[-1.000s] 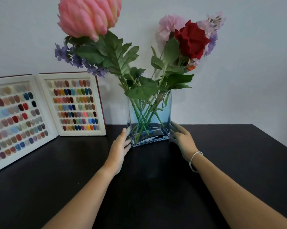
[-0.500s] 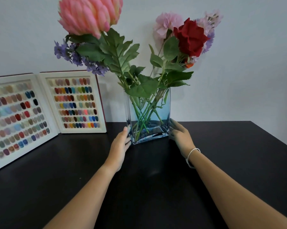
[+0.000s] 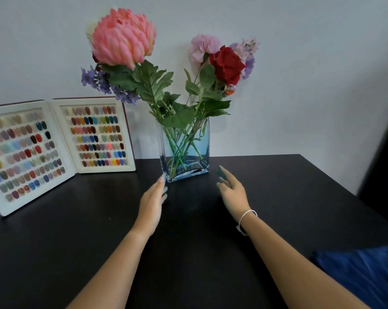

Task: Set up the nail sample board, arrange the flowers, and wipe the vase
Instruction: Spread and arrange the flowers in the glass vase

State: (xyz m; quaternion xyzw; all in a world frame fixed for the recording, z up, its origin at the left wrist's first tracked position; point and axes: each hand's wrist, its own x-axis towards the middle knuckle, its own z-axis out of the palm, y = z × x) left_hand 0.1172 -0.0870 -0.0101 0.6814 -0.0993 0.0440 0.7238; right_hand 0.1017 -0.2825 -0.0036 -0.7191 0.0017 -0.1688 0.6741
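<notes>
A rectangular blue-tinted glass vase (image 3: pixel 185 152) stands at the back of the black table (image 3: pixel 77 241) against the wall. It holds flowers (image 3: pixel 161 70): a big pink bloom, a red rose, purple and pale pink sprays with green leaves. The nail sample board (image 3: pixel 54 143) stands opened like a book at the left, leaning on the wall. My left hand (image 3: pixel 153 201) lies flat with its fingertips at the vase's lower left corner. My right hand (image 3: pixel 232 188) hovers open just right of the vase, apart from the glass.
A blue cloth (image 3: pixel 362 270) lies at the table's right front edge. The table's right edge runs diagonally from back to front. A dark vertical surface (image 3: pixel 387 157) stands beyond it on the right.
My right hand has come off the vase's right side and drawn back a little. The left hand stays at the left corner. The view has tilted down, showing the blue cloth.
</notes>
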